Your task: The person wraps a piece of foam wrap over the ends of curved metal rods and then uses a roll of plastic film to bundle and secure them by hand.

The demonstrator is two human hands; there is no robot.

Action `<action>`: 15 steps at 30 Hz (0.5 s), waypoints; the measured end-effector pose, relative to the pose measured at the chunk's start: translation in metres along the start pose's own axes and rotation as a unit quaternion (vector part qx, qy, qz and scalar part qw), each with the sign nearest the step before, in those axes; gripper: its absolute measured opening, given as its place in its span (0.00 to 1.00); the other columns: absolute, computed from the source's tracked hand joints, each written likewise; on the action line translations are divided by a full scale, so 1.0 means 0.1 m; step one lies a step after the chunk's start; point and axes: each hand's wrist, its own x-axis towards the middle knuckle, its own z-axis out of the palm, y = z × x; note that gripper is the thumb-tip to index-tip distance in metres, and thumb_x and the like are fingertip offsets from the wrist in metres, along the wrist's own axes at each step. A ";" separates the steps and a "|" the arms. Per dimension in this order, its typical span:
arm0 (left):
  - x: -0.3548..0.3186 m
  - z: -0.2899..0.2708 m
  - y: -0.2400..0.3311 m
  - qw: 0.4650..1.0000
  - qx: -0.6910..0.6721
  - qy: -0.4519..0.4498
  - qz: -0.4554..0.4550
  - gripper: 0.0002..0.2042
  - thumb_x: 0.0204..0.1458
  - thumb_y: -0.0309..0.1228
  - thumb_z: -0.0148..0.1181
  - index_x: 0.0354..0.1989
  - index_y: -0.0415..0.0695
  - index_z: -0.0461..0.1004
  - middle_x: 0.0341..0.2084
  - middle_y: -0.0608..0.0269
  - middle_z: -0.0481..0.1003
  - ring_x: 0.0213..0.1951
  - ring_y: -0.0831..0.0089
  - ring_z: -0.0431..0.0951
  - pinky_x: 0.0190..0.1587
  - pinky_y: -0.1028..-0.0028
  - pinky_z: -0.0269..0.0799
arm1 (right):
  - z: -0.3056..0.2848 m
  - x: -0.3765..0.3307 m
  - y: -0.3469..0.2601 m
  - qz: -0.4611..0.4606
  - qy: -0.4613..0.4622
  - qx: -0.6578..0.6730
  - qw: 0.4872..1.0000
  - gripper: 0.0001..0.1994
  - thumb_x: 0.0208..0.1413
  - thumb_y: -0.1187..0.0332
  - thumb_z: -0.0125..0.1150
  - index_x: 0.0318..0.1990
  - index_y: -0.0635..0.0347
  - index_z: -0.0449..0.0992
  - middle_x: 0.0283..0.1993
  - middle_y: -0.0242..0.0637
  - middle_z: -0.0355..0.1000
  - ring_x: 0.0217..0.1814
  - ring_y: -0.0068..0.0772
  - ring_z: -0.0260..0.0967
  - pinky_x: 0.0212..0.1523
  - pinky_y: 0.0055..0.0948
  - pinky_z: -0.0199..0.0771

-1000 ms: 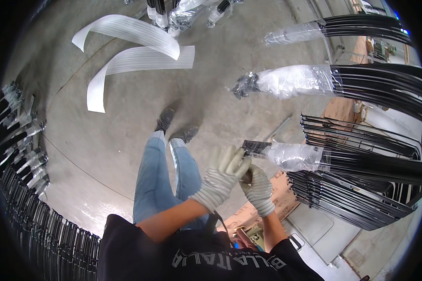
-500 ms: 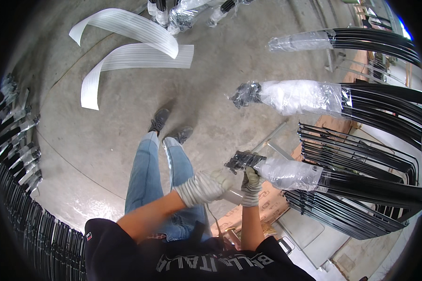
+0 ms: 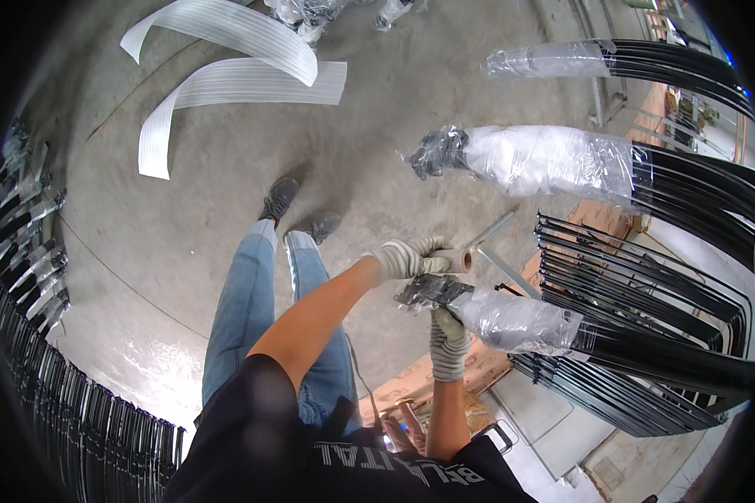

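Note:
My left hand [image 3: 411, 257], in a striped white glove, is closed round a small roll of clear film [image 3: 459, 261] whose cardboard core shows at its end. It is just beyond the dark wrapped tip of a bundle of black bars [image 3: 524, 323]. White padding and clear film cover this end of the bundle. My right hand [image 3: 450, 345], gloved too, grips the bundle from the near side, just behind the tip. Some of its fingers are hidden beneath the wrapping.
Two more wrapped bundles [image 3: 554, 163] jut in from the right, farther off. Racks of thin black frames [image 3: 637, 277] stand around the held bundle. Two white foam strips [image 3: 252, 81] lie on the concrete floor [image 3: 184, 226]. Rows of black bars [image 3: 84, 427] line the left side.
My left hand has swung away and to the right, from the near side of the bundle's tip to its far side, with the film roll now visible. My right hand stays at the bundle.

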 end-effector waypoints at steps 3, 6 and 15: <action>0.16 0.01 -0.19 0.989 -0.015 -0.079 -0.121 0.19 0.49 0.40 0.51 0.47 0.43 0.62 0.39 0.69 0.67 0.43 0.80 0.63 0.46 0.78 0.59 | -0.27 0.01 -0.03 0.035 -0.045 -0.059 0.997 0.25 0.36 0.76 0.59 0.47 0.60 0.64 0.46 0.34 0.64 0.47 0.29 0.61 0.51 0.29 0.61; 0.25 -0.11 -0.68 0.987 -0.069 -0.078 -0.121 0.14 0.49 0.35 0.53 0.43 0.45 0.64 0.34 0.72 0.67 0.40 0.81 0.63 0.43 0.80 0.60 | 0.10 0.20 -0.26 0.067 0.032 0.274 0.959 0.31 0.32 0.71 0.63 0.50 0.60 0.61 0.48 0.37 0.64 0.50 0.35 0.61 0.53 0.32 0.59; 0.35 0.05 -0.08 0.987 0.004 0.085 -0.133 0.08 0.42 0.32 0.59 0.29 0.45 0.69 0.24 0.70 0.68 0.31 0.80 0.66 0.36 0.80 0.63 | 0.37 0.64 -0.27 0.123 -0.050 0.554 0.822 0.25 0.50 0.53 0.45 0.50 0.61 0.59 0.48 0.41 0.63 0.51 0.38 0.59 0.54 0.39 0.57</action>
